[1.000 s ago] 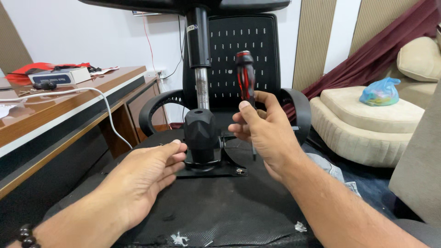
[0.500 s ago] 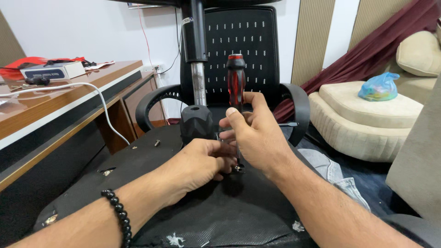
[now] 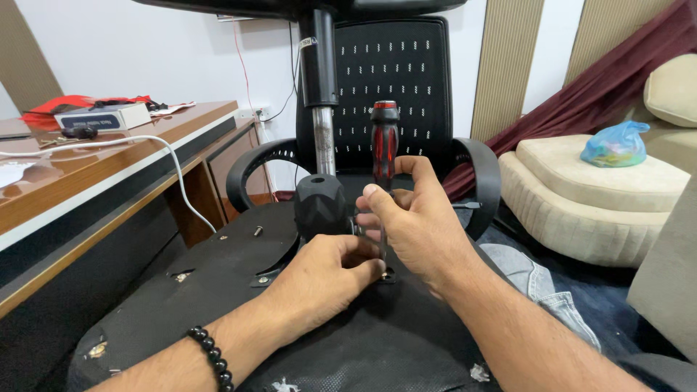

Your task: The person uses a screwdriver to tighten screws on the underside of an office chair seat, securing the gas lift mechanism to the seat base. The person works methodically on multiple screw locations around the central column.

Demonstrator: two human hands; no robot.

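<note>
Room: an office corner with a white wall, a wooden desk (image 3: 109,170) at the left and a beige sofa (image 3: 602,192) at the right.
Work surface: the black underside of an upturned chair seat (image 3: 218,276) lies in front of the person, and the mesh backrest (image 3: 396,80) stands behind it.
Right hand (image 3: 410,221): closed around a screwdriver (image 3: 384,145) with a red and black handle. It holds the tool upright, with the tip down near a screw hole in the seat plate.
Left hand (image 3: 327,279): fingers curled narrow at the base of the screwdriver shaft, touching the right hand. I cannot tell if it pinches something.
Black knob (image 3: 320,205): just beside both hands, under the metal gas cylinder (image 3: 320,94).
Loose screw (image 3: 258,231): stands on the seat, left of the knob.
On the sofa: a blue plastic bag (image 3: 616,144).
</note>
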